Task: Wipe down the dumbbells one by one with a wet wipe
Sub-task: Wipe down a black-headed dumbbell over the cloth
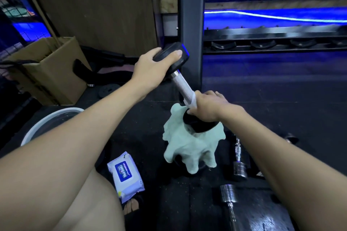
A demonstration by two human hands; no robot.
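A person's left hand grips the tilted dumbbell's upper head above the floor, while the right hand squeezes a wet wipe round the handle; twisting would cover it evenly.

Wipes pack lies on floor

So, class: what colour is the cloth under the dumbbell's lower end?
Pale mint green cloth, head view.
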